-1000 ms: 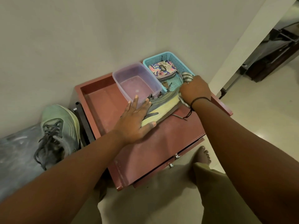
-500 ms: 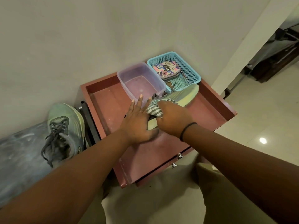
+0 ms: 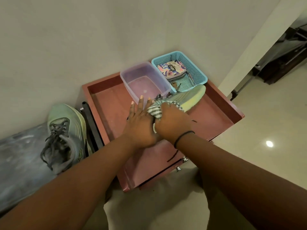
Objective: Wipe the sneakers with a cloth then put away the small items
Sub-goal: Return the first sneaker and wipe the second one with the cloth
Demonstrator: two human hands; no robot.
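A pale green sneaker (image 3: 191,97) lies on its side on the red cabinet top (image 3: 214,117), toe toward the blue basket. My left hand (image 3: 141,125) lies flat with straight fingers on its heel end. My right hand (image 3: 172,122) grips a striped grey-white cloth (image 3: 155,110) and presses it on the shoe's middle. The second green sneaker (image 3: 64,135) with grey laces stands on a grey surface to the left.
A clear purple plastic box (image 3: 131,77) and a blue mesh basket (image 3: 196,68) holding a floral pouch (image 3: 171,70) and small items stand at the cabinet's back, against the wall. A black bar (image 3: 90,123) runs between cabinet and left sneaker. Tiled floor lies to the right.
My right hand with the cloth has slid from the sneaker's toe back to its middle, beside my left hand. The left hand has stayed on the heel.
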